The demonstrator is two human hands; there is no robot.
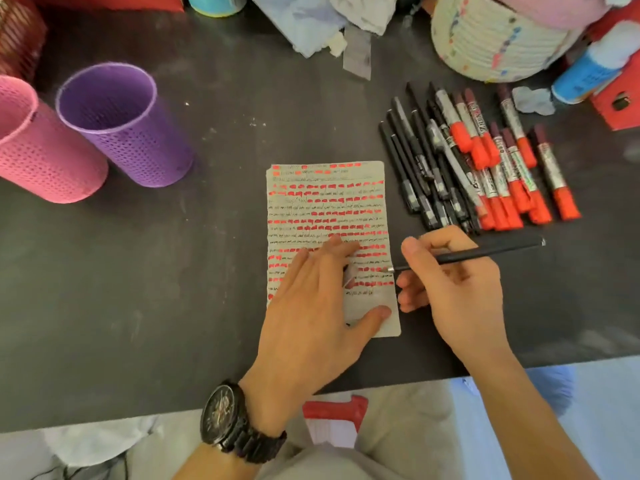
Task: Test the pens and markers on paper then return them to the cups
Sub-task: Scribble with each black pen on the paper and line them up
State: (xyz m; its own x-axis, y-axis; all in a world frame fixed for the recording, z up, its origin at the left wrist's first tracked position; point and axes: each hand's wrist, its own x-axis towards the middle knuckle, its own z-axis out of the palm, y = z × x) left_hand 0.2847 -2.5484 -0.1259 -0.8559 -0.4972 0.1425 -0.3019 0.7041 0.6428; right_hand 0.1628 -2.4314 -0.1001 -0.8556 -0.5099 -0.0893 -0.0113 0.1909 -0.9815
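While left hand [313, 303] flattens paper [329, 188] — right hand [457, 285] writes, pen [485, 251].

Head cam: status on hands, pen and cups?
Left hand flat on paper, pressing it down. Right hand grips black pen, tip on paper's right edge. Pens and markers piled right of paper; pink cup and purple cup at left.

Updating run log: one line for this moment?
left hand presses paper | right hand holds black pen, tip at paper edge | markers piled beside
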